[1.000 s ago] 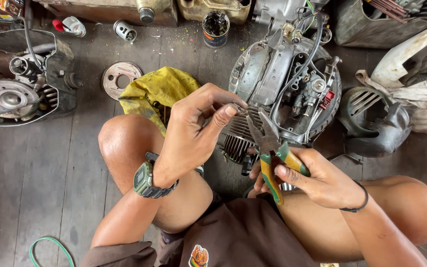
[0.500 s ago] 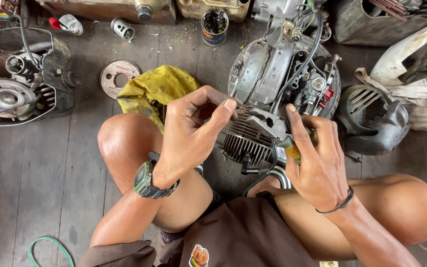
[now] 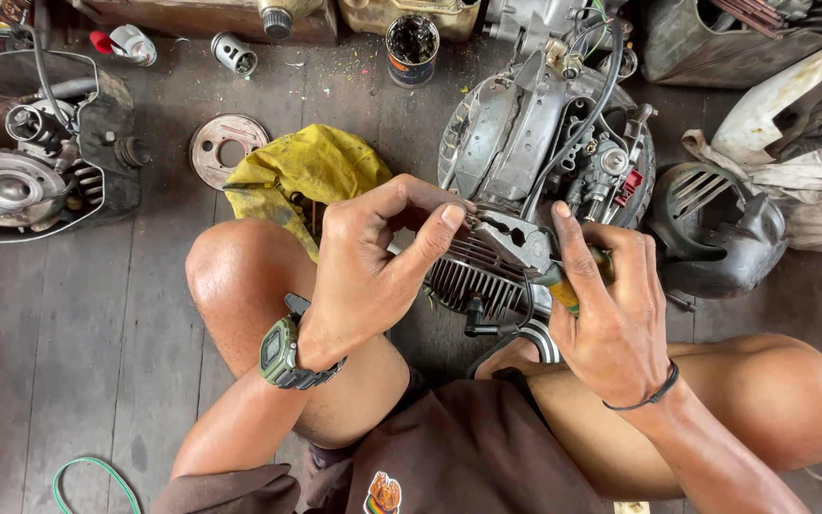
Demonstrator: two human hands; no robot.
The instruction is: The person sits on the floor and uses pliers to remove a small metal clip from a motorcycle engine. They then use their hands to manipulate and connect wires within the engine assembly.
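Small part pinched between left hand (image 3: pixel 373 271) thumb and forefinger: too small to identify. Pliers (image 3: pixel 535 257) handles mostly buried under right hand (image 3: pixel 611 319); jaw tips blurred against engine (image 3: pixel 544 162). Engine top, beyond both hands, cut by upper edge. Second engine block (image 3: pixel 21 162), far left of left hand, cropped. Green loop (image 3: pixel 97 476) below left forearm cut by bottom edge.

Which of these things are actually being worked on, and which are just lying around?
In use:
left hand
right hand
green-handled metal pliers
finned grey metal engine

Lying about:
crumpled yellow rag
round rusty metal disc
dirty open tin can
black plastic fan cover
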